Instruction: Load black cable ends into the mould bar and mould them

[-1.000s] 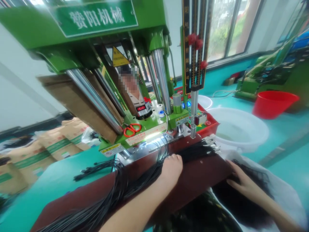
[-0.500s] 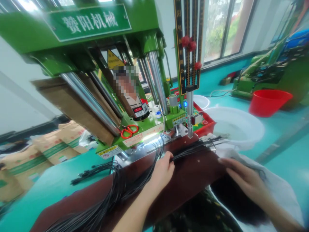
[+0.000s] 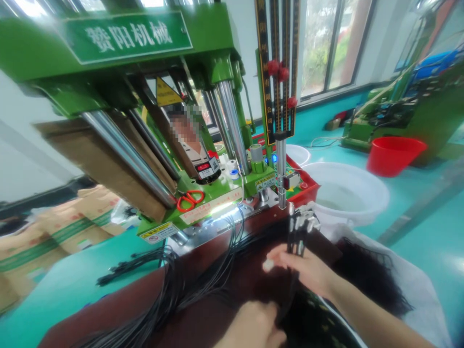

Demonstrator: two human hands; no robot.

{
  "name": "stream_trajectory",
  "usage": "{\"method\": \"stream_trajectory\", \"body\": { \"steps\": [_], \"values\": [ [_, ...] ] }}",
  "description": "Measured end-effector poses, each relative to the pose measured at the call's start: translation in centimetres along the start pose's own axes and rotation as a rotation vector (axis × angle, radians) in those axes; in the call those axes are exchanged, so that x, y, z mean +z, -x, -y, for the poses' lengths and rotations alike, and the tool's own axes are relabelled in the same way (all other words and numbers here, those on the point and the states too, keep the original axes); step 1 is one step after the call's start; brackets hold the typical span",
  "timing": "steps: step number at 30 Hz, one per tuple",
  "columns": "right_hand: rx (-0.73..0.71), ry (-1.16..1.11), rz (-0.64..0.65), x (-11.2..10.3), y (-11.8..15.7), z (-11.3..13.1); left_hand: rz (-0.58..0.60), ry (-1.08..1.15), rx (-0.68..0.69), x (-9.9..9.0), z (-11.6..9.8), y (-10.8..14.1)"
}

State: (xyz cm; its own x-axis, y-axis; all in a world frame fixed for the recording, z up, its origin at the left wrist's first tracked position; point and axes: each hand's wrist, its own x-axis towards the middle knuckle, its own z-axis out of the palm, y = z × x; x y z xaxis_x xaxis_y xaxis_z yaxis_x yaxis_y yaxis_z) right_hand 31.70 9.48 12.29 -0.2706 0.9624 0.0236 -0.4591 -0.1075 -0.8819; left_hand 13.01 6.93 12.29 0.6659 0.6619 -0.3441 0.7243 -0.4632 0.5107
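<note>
In my right hand [image 3: 311, 270] is a bundle of black cables [image 3: 291, 237], its pale metallic ends pointing up. A small white piece [image 3: 268, 265], too blurred to name, shows at the fingertips of that hand. My left hand [image 3: 253, 324] is low at the bottom edge, smeared by motion; its curled fingers close around the lower part of the same bundle. More long black cables [image 3: 163, 295] lie looped across the dark red table [image 3: 108, 299] to the left, some running up to the lit plate of the green press [image 3: 203, 193].
Orange-handled scissors [image 3: 190, 199] rest on the press base. A red control box [image 3: 308, 193] and a white tub [image 3: 348, 188] are to the right, with a red bucket [image 3: 395, 154] beyond. Dark strands [image 3: 373, 275] lie on white cloth. Paper sacks [image 3: 65, 232] stand left.
My right hand has come in from the right and now grips the cable bundle, which has turned upright. My left hand has moved down toward me from the press edge.
</note>
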Motion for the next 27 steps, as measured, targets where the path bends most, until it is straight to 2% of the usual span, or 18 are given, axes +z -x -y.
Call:
{"method": "stream_trajectory", "body": {
  "steps": [1,3,6,9,12,16,20,23,27],
  "values": [
    [0.029,0.061,0.034,0.3,0.2,-0.2,0.053,0.088,-0.002,-0.1,-0.3,0.4],
    [0.041,0.125,0.076,0.8,0.5,-0.4,0.077,0.378,0.032,-0.5,-1.1,0.3],
    [0.095,0.114,0.102,1.0,0.7,0.0,0.009,0.947,0.135,-1.3,-2.5,-1.8],
    [0.155,0.141,0.042,0.4,0.7,1.1,-0.069,1.259,0.207,-2.3,-3.8,-5.0],
    [-0.015,0.113,-0.082,-0.6,0.4,2.1,-0.158,1.267,0.217,-3.8,-4.6,-7.5],
    [-0.198,0.089,-0.120,-2.3,0.1,3.0,-0.228,1.152,0.184,-5.8,-4.7,-9.0],
    [-0.228,0.165,-0.127,-3.5,-0.2,3.4,-0.191,1.067,0.178,-6.4,-4.4,-9.6],
    [-0.236,0.223,-0.112,-3.8,-0.5,3.6,-0.258,1.009,0.157,-5.8,-4.4,-10.0],
    [-0.241,0.219,-0.155,-3.4,-1.0,3.6,-0.345,0.966,0.141,-5.1,-4.5,-10.4]
  ]
}}
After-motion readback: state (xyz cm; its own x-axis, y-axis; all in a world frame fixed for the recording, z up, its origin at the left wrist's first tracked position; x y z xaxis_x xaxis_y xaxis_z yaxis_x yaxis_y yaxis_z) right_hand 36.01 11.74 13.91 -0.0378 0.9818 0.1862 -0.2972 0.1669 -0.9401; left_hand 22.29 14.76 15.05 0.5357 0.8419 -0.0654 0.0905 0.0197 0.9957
